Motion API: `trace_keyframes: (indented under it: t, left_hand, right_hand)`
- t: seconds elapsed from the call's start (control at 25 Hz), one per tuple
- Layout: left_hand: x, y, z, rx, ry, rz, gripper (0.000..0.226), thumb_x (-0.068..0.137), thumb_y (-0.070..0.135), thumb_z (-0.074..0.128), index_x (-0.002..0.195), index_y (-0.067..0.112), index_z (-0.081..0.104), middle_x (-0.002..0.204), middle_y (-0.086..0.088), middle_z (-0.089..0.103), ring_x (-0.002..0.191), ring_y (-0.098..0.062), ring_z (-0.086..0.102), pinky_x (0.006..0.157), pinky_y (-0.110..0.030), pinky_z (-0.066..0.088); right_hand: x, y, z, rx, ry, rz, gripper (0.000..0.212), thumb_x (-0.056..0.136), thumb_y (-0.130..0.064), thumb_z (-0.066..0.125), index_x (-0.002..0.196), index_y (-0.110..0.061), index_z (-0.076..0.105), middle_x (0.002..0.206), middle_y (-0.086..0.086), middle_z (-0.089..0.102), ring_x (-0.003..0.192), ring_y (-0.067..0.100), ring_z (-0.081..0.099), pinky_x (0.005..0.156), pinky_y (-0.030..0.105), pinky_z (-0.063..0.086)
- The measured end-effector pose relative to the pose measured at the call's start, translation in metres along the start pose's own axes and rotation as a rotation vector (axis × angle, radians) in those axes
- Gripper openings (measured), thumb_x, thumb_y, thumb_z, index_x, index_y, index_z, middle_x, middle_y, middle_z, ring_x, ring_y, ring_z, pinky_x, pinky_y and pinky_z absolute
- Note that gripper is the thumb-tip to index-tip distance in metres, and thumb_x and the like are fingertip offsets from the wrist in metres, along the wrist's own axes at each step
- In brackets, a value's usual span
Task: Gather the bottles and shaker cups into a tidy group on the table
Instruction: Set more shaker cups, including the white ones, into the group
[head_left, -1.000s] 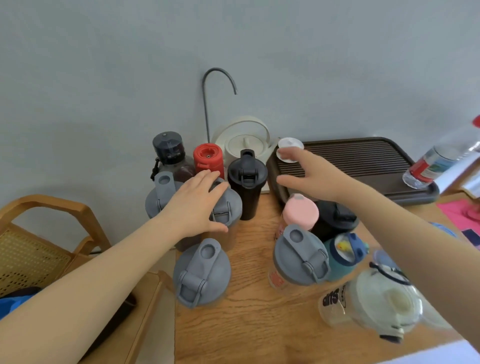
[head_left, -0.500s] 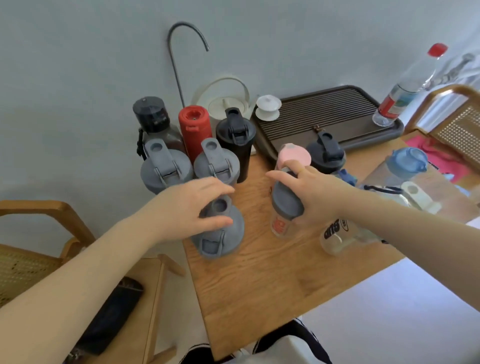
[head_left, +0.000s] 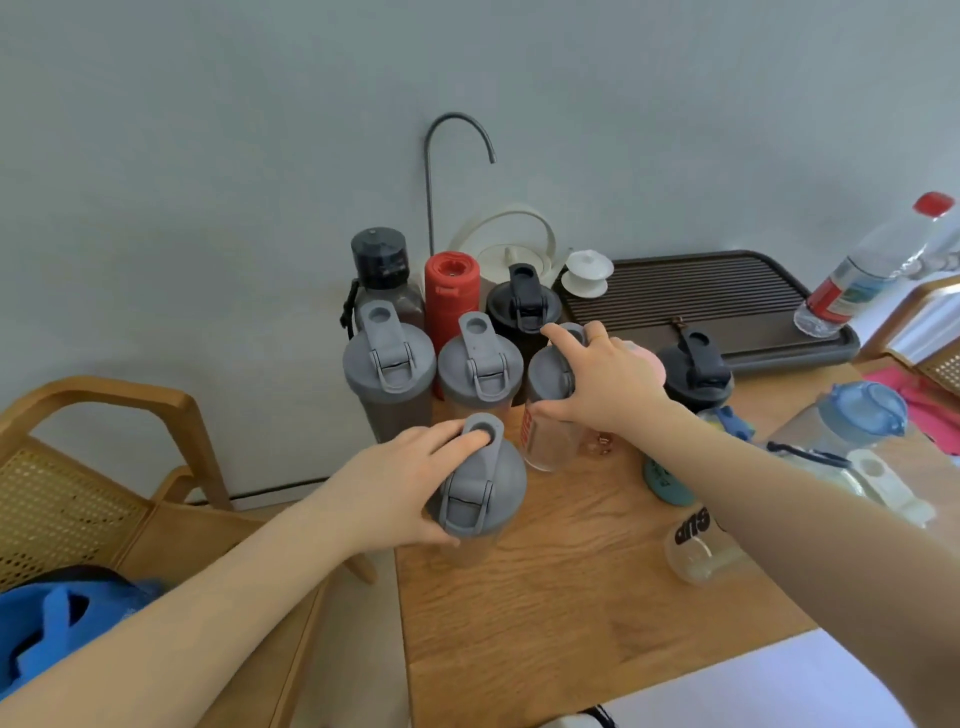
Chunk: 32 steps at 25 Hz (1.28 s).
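Observation:
My left hand (head_left: 395, 480) grips a grey-lidded shaker cup (head_left: 480, 499) near the table's left edge. My right hand (head_left: 605, 379) grips another grey-lidded clear shaker (head_left: 548, 410) with orange print, standing beside the back cluster. That cluster holds two grey-lidded shakers (head_left: 389, 364) (head_left: 480, 361), a dark bottle (head_left: 382, 270), a red bottle (head_left: 451, 291) and a black shaker (head_left: 522, 306). To the right stand a black-lidded shaker (head_left: 696, 371), a teal bottle (head_left: 670, 480), a clear printed shaker (head_left: 698, 545) and a blue-lidded bottle (head_left: 862, 415). A pink lid is mostly hidden behind my right hand.
A dark slatted tray (head_left: 717, 301) lies at the back right, with a white lidded cup (head_left: 587, 273) and a red-capped water bottle (head_left: 872, 265) on it. A white kettle (head_left: 511, 244) stands behind the cluster. A wooden chair (head_left: 104, 467) is left of the table (head_left: 571, 613).
My right hand has carried the clear grey-lidded shaker left and back, up to the back cluster. My left hand has settled its grip on the front grey-lidded shaker. The camera has tilted.

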<state>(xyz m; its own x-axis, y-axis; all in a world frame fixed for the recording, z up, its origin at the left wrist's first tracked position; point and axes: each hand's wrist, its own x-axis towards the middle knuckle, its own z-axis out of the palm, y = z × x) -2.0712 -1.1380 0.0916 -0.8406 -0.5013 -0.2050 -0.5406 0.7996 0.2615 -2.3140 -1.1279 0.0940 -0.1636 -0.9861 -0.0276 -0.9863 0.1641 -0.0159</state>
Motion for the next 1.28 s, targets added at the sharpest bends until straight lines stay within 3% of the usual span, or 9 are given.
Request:
trace_keyframes:
  t: [0.16,0.28,0.4,0.52,0.64,0.76,0.88,1.04,1.28]
  left_hand:
    - [0.005,0.016,0.005,-0.022,0.055,-0.080,0.097,0.072,0.049,0.067,0.143,0.029,0.005,0.153,0.007,0.014,0.135,-0.014,0.022,0.103,-0.031,0.035]
    - [0.013,0.033,0.010,-0.035,0.105,-0.169,0.097,0.071,0.051,0.067,0.143,0.026,0.007,0.152,0.004,0.016,0.135,-0.017,0.023,0.102,-0.033,0.037]
    - [0.020,0.049,0.012,-0.036,0.186,-0.242,0.104,0.063,0.058,0.070,0.142,0.025,0.011,0.150,-0.002,0.016,0.136,-0.021,0.020,0.107,-0.036,0.029]
    - [0.023,0.071,0.010,-0.041,0.337,-0.269,0.103,0.057,0.073,0.055,0.140,0.028,0.014,0.151,-0.007,0.011,0.137,-0.026,0.014,0.109,-0.042,0.023]
    - [0.039,0.101,0.007,-0.029,0.495,-0.171,0.080,0.066,0.066,0.047,0.132,0.021,0.036,0.147,-0.012,0.026,0.132,-0.031,0.028,0.103,-0.046,0.030]
    - [0.068,0.137,0.010,-0.110,0.505,-0.024,0.064,0.072,0.055,0.050,0.124,0.019,0.046,0.142,-0.009,0.037,0.124,-0.025,0.041,0.097,-0.044,0.040]
    - [0.092,0.176,0.022,-0.229,0.429,0.052,0.071,0.070,0.059,0.051,0.131,0.023,0.039,0.144,0.000,0.034,0.125,-0.016,0.039,0.098,-0.036,0.039]
    - [0.113,0.215,0.036,-0.307,0.337,0.053,0.094,0.062,0.065,0.063,0.139,0.031,0.021,0.147,0.014,0.021,0.129,-0.001,0.022,0.103,-0.023,0.024]
    - [0.129,0.247,0.052,-0.504,0.337,-0.141,0.103,0.053,0.049,0.080,0.134,0.037,0.018,0.141,0.013,0.034,0.123,-0.010,0.039,0.099,-0.035,0.041]
  right_hand:
    - [0.011,0.004,0.003,0.013,0.026,-0.015,0.088,0.072,-0.064,0.058,0.143,-0.033,0.017,0.134,0.016,0.036,0.117,0.035,0.043,0.082,0.041,0.044]
    - [0.010,0.012,0.002,-0.095,0.026,-0.098,0.092,0.073,-0.073,0.047,0.146,-0.031,0.009,0.139,0.018,0.036,0.124,0.034,0.038,0.097,0.042,0.036]
    - [-0.001,0.028,-0.013,0.037,0.046,-0.152,0.091,0.077,-0.073,0.037,0.147,-0.027,0.004,0.146,0.014,0.033,0.133,0.033,0.031,0.106,0.044,0.028]
    - [-0.020,0.059,-0.039,0.155,0.116,-0.213,0.082,0.080,-0.068,0.040,0.144,-0.020,0.023,0.147,0.009,0.035,0.136,0.029,0.028,0.110,0.044,0.023]
    - [-0.042,0.109,-0.058,0.177,0.174,-0.233,0.055,0.085,-0.044,0.055,0.131,-0.016,0.047,0.141,0.009,0.043,0.134,0.030,0.033,0.108,0.045,0.026]
    - [-0.075,0.159,-0.058,0.256,0.275,-0.183,0.033,0.084,-0.024,0.062,0.114,-0.010,0.061,0.129,0.012,0.054,0.124,0.032,0.044,0.103,0.043,0.032]
    - [-0.111,0.210,-0.039,0.292,0.300,-0.041,0.026,0.084,-0.021,0.061,0.105,-0.007,0.065,0.121,0.014,0.058,0.117,0.034,0.049,0.099,0.042,0.036]
    - [-0.156,0.260,-0.011,0.445,0.301,0.117,0.045,0.079,-0.041,0.053,0.106,-0.006,0.062,0.111,0.016,0.061,0.106,0.035,0.055,0.090,0.036,0.039]
    - [-0.192,0.261,0.034,0.452,-0.177,0.022,0.096,0.066,-0.050,0.074,0.141,-0.029,0.019,0.148,-0.004,0.027,0.132,0.024,0.034,0.107,0.041,0.035]
